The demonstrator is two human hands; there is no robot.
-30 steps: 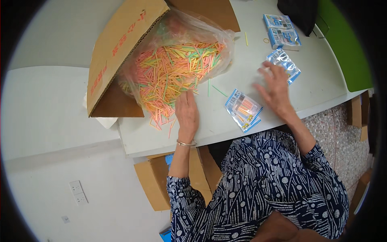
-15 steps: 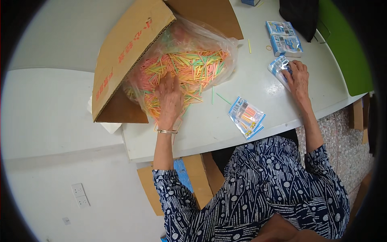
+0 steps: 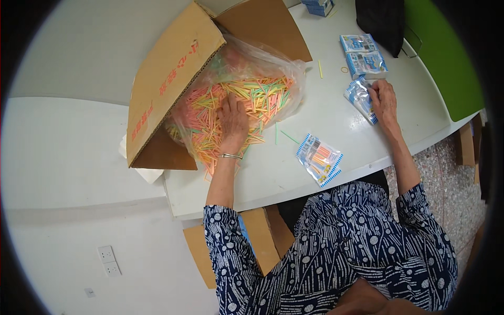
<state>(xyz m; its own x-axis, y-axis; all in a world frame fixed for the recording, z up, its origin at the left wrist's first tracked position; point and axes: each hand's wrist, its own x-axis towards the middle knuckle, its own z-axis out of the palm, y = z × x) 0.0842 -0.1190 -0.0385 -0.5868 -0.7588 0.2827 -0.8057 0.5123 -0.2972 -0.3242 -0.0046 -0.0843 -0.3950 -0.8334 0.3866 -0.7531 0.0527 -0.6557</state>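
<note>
So sticks point(image 3: 269, 93) lie under the left hand point(image 3: 233, 125), a packet point(image 3: 360, 98) against the right hand point(image 3: 386, 105); grips unclear.

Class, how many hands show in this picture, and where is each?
2: the left hand, in the heap of pastel sticks; the right hand, at a shiny blue-and-white packet. No others show.

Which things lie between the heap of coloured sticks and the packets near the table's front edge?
In the head view, two loose green sticks lie between the heap and those packets.
</note>
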